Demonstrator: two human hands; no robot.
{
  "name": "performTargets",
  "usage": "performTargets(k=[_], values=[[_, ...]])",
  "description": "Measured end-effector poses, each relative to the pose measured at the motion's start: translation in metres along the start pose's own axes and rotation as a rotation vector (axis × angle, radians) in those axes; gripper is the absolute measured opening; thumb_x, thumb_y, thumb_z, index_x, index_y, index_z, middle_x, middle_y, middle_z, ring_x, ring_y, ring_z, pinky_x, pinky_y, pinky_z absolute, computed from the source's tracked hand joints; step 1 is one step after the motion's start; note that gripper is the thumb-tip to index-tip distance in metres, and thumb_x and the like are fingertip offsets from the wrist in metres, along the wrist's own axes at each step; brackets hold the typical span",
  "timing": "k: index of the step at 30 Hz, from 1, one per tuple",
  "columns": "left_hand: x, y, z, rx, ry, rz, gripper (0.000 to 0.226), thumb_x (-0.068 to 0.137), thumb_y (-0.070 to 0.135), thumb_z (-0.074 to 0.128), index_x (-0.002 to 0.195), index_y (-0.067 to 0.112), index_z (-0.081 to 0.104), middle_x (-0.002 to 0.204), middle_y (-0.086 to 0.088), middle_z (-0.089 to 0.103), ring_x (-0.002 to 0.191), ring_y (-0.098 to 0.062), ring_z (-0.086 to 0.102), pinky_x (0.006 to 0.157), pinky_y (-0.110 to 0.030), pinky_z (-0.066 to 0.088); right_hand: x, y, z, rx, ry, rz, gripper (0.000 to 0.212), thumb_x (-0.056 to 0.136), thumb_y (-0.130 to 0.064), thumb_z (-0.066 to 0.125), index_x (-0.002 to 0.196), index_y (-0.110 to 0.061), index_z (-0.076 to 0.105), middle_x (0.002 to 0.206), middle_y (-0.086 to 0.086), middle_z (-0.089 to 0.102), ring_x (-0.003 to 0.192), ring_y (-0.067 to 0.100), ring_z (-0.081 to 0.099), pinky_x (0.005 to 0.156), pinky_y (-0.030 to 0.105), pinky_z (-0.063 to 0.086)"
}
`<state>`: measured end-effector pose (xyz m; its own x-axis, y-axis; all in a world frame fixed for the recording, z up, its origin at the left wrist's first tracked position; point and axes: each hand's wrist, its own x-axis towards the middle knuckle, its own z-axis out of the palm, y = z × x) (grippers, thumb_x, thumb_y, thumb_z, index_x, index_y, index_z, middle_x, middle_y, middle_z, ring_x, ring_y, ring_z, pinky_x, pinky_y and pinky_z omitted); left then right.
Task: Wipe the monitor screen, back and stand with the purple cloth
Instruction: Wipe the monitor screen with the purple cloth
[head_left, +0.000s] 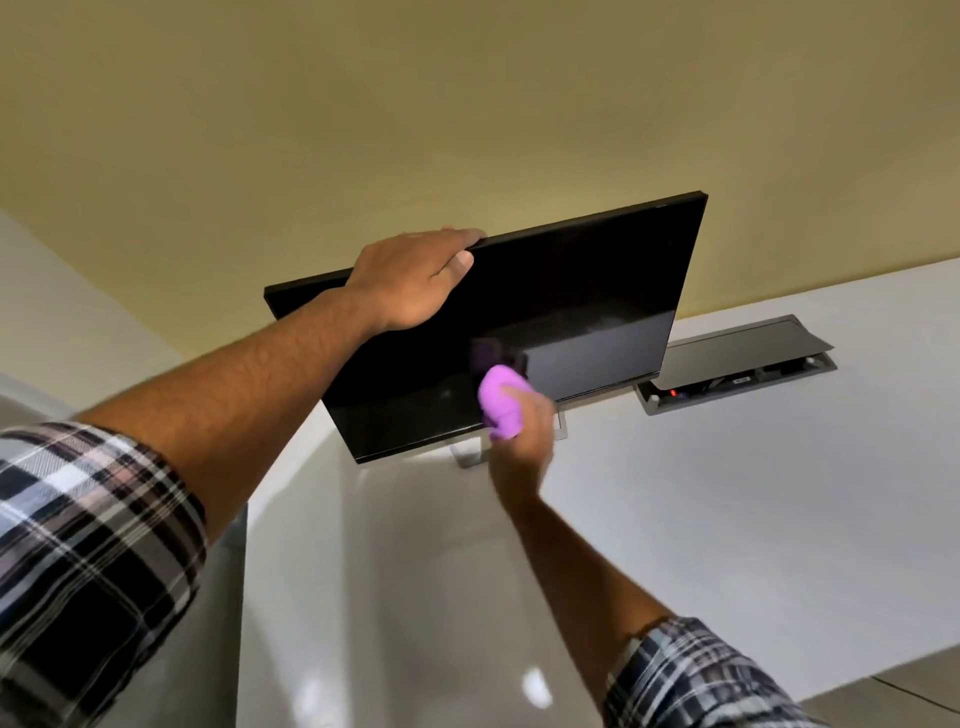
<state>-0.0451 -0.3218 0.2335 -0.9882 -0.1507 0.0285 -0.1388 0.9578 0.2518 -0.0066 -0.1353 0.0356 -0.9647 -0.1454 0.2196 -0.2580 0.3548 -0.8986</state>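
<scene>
Screen step. My left hand (415, 283) clamps the monitor (597, 312) top edge on the desk (727, 493); right hand (522, 441) grips the cloth (501, 402) balled against the lower screen. Next: sweep sideways, then back and stand.

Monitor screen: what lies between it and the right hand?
In the head view, the bunched purple cloth lies between the right hand and the monitor screen, low on the glass. The left hand grips the monitor's top edge.
</scene>
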Motion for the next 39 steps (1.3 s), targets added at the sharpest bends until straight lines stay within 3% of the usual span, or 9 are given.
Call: performTargets(k=[5, 9, 11, 13, 20, 27, 31, 34, 39], values=[[-0.003, 0.000, 0.000, 0.000, -0.016, 0.027, 0.045, 0.108, 0.043, 0.023, 0.151, 0.040, 0.035, 0.152, 0.018, 0.044, 0.142, -0.013, 0.040, 0.097, -0.037, 0.035, -0.022, -0.002, -0.004, -0.110, -0.723, -0.179, 0.017, 0.089, -0.029, 0.067, 0.092, -0.021, 0.081, 0.091, 0.003, 0.073, 0.082, 0.020, 0.071, 0.067, 0.030, 0.057], [-0.003, 0.000, 0.000, 0.005, -0.014, 0.034, 0.045, 0.108, 0.043, 0.024, 0.152, 0.040, 0.035, 0.153, 0.017, 0.044, 0.143, -0.013, 0.039, 0.100, -0.038, 0.036, 0.012, -0.015, -0.045, 0.079, -0.245, 0.118, 0.016, 0.080, 0.004, 0.066, 0.079, -0.010, 0.073, 0.067, -0.009, 0.058, 0.060, 0.011, 0.047, 0.055, 0.025, 0.038], [-0.003, 0.001, -0.001, 0.003, -0.018, 0.031, 0.045, 0.108, 0.043, 0.024, 0.152, 0.040, 0.034, 0.154, 0.016, 0.043, 0.144, -0.013, 0.037, 0.103, -0.038, 0.035, 0.032, 0.004, -0.065, -0.009, 0.211, 0.325, 0.026, 0.080, 0.004, 0.058, 0.097, -0.009, 0.073, 0.087, -0.007, 0.059, 0.074, 0.011, 0.053, 0.063, 0.023, 0.040], [-0.003, 0.003, -0.003, 0.001, -0.026, 0.032, 0.045, 0.109, 0.042, 0.025, 0.153, 0.039, 0.033, 0.155, 0.017, 0.041, 0.144, -0.014, 0.037, 0.102, -0.039, 0.034, 0.036, 0.015, -0.061, -0.002, 0.276, 0.481, 0.033, 0.082, 0.005, 0.051, 0.097, -0.015, 0.072, 0.090, 0.003, 0.060, 0.075, 0.022, 0.059, 0.067, 0.033, 0.051], [-0.001, 0.001, -0.002, -0.017, -0.051, 0.028, 0.045, 0.108, 0.044, 0.023, 0.152, 0.042, 0.032, 0.153, 0.021, 0.042, 0.141, -0.013, 0.040, 0.094, -0.037, 0.033, -0.040, 0.004, 0.063, 0.169, -0.111, 0.306, 0.014, 0.083, -0.018, 0.051, 0.081, -0.005, 0.058, 0.079, 0.021, 0.054, 0.070, 0.050, 0.056, 0.055, 0.061, 0.050], [-0.004, 0.002, -0.006, -0.014, -0.067, 0.022, 0.045, 0.108, 0.045, 0.022, 0.152, 0.042, 0.032, 0.152, 0.020, 0.044, 0.140, -0.014, 0.041, 0.092, -0.038, 0.033, -0.089, -0.015, 0.064, -0.002, -0.768, 0.125, 0.039, 0.090, -0.004, 0.064, 0.124, -0.018, 0.075, 0.114, 0.008, 0.073, 0.105, 0.026, 0.069, 0.089, 0.034, 0.058], [-0.008, 0.000, -0.005, -0.030, -0.028, 0.034, 0.043, 0.108, 0.045, 0.025, 0.149, 0.040, 0.036, 0.148, 0.015, 0.051, 0.136, -0.017, 0.047, 0.094, -0.039, 0.038, -0.034, -0.031, -0.014, 0.067, -0.343, 0.208, 0.013, 0.079, -0.001, 0.054, 0.067, -0.008, 0.054, 0.064, 0.010, 0.054, 0.057, 0.013, 0.044, 0.050, 0.029, 0.035], [-0.006, 0.001, -0.003, -0.023, 0.002, 0.027, 0.041, 0.107, 0.048, 0.027, 0.144, 0.040, 0.041, 0.137, 0.009, 0.060, 0.126, -0.022, 0.055, 0.084, -0.035, 0.036, 0.028, -0.016, -0.081, 0.004, 0.163, 0.162, 0.038, 0.072, -0.003, 0.051, 0.098, -0.017, 0.075, 0.096, 0.003, 0.065, 0.086, 0.013, 0.058, 0.076, 0.018, 0.048], [-0.006, 0.003, -0.001, -0.005, 0.047, 0.032, 0.040, 0.106, 0.051, 0.028, 0.142, 0.040, 0.043, 0.129, 0.007, 0.065, 0.117, -0.025, 0.060, 0.079, -0.035, 0.037, 0.138, -0.016, -0.162, -0.251, 0.360, -0.365, 0.051, 0.080, 0.007, 0.055, 0.122, -0.014, 0.076, 0.125, 0.008, 0.066, 0.119, 0.035, 0.058, 0.098, 0.037, 0.048]])
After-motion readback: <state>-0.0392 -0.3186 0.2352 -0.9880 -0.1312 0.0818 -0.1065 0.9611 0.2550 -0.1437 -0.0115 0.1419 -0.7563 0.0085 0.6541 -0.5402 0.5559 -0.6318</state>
